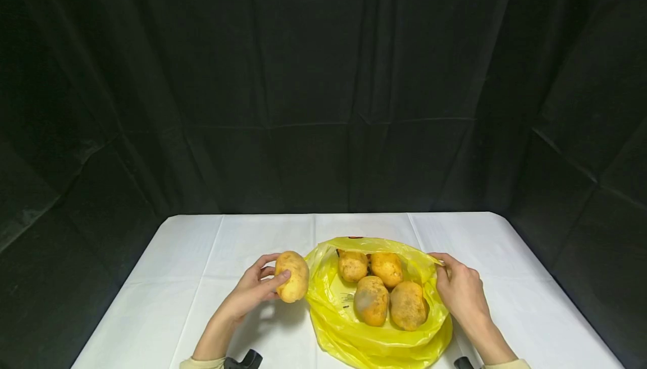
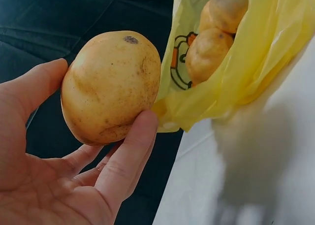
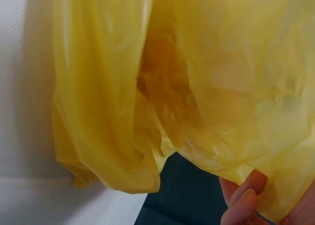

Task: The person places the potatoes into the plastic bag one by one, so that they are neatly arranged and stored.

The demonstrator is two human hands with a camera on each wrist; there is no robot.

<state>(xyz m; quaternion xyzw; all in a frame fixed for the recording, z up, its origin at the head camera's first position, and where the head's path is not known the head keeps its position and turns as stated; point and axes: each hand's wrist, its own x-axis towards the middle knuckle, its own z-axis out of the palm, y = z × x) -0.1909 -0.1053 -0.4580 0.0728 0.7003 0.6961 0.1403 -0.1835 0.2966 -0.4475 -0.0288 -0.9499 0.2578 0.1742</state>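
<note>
My left hand [image 1: 253,290] holds a potato [image 1: 292,277] between thumb and fingers, just left of a yellow plastic bag [image 1: 374,344]. In the left wrist view the potato [image 2: 112,87] shows a dark spot near its top, and it looks close to the bag's edge. The bag's mouth is spread wide, and several potatoes [image 1: 371,301] lie inside. At the right side my right hand [image 1: 461,287] pinches the bag's rim. The right wrist view shows fingertips [image 3: 243,205] on the thin yellow plastic [image 3: 108,97], whose folds hide the bag's contents there.
A white cloth [image 1: 151,301] covers the table, with fold lines across it. Black drapes [image 1: 313,88] stand behind the table and at both sides. Printed marks show on the bag's inner wall.
</note>
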